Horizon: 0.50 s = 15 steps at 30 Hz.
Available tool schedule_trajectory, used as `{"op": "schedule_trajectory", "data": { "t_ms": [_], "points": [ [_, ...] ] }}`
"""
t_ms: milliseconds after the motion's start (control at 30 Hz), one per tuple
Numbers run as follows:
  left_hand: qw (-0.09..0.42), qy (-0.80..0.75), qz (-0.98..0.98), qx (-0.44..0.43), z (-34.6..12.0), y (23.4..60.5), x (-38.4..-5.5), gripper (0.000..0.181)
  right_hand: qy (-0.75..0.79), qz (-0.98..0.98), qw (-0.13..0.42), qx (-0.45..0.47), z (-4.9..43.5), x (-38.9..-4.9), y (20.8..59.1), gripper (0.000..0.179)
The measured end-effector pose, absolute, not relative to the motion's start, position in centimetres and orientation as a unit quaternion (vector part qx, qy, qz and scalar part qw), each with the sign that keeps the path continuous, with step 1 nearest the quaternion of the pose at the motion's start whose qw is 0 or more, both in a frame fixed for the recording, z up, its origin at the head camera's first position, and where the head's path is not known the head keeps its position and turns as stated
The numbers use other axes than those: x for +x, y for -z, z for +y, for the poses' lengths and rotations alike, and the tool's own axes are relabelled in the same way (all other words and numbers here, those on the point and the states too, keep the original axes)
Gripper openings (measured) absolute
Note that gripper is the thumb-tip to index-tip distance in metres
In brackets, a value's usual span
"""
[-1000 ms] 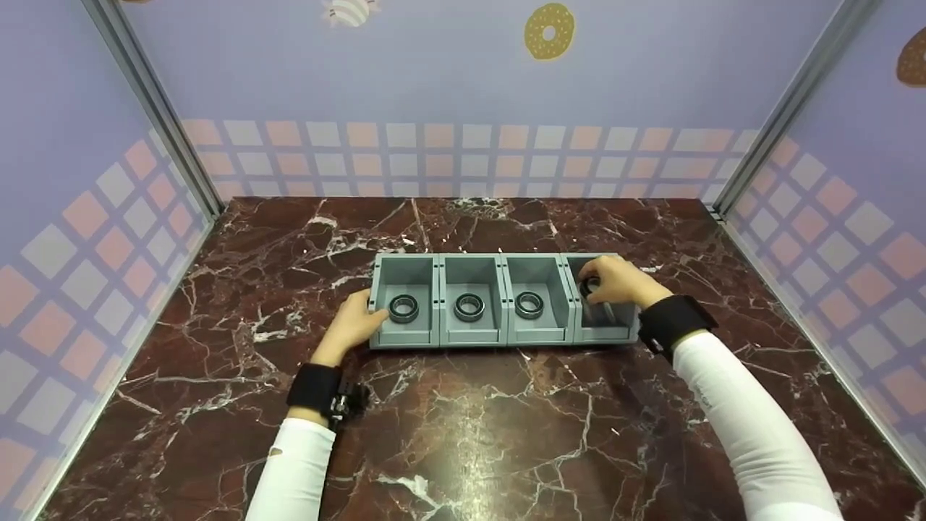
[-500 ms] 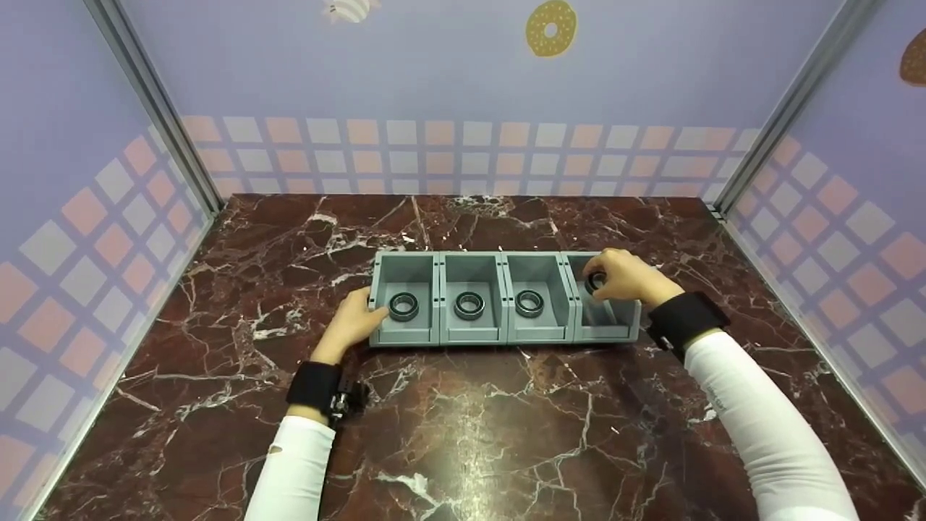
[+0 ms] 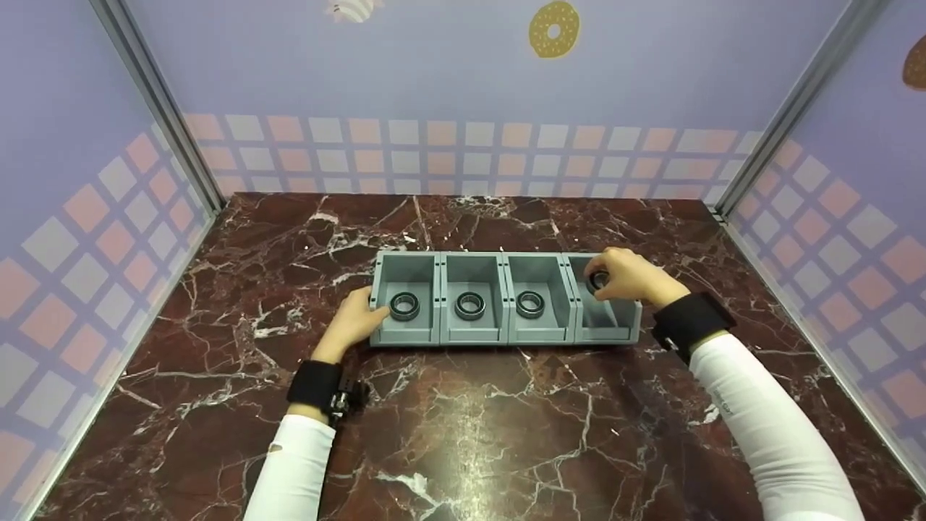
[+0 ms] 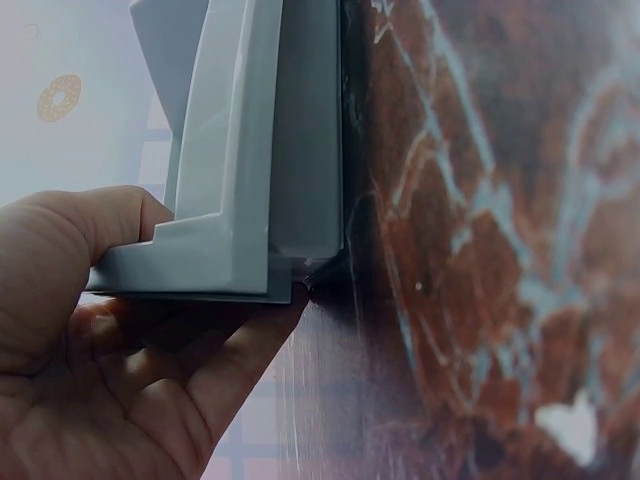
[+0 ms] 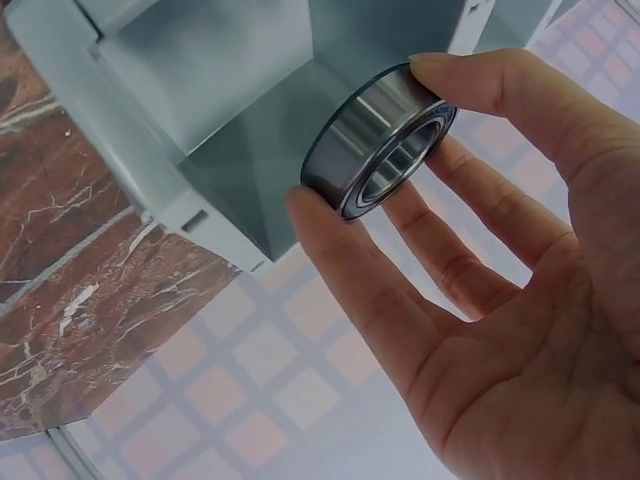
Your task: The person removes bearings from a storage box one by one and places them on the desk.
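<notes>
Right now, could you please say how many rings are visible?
4: one ring in each of the three left bins, a fourth ring in the right hand, which partly hides the rightmost bin.

Four gray bins [image 3: 472,336] stand in one row on one surface [image 3: 463,427]. Ring bearings [image 3: 470,317] number four: one lying in each of the three left bins, the fourth bearing [image 5: 362,140] in the right hand [image 3: 633,276]. Hands [image 3: 352,318], two; black wristbands [image 3: 315,385], two; white sleeves [image 3: 293,467], two.

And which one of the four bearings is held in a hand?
The bearing at the rightmost bin. The right hand has it in its grip by the outer rim, while the other three bearings lie flat, one in each remaining bin.
</notes>
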<state>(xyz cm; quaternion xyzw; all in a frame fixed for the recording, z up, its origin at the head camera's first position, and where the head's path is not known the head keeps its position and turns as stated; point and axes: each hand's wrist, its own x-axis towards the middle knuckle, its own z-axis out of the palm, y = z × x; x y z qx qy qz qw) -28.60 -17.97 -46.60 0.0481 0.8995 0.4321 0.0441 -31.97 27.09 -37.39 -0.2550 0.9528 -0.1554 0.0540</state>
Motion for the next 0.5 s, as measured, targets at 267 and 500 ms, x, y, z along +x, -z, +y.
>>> {"op": "schedule_trajectory", "data": {
  "t_ms": [267, 500],
  "points": [
    [0.043, -0.444, 0.894, 0.051, -18.11, 46.72, -28.73, 0.055, 0.149, 0.952, 0.051, -0.26, 27.4, -31.51, 36.89, 0.041],
    [0.045, -0.448, 0.892, 0.047, -18.12, 46.62, -28.63, 0.057, 0.143, 0.953, 0.051, -0.261, 27.5, -31.13, 36.53, 0.04]
  ]
}}
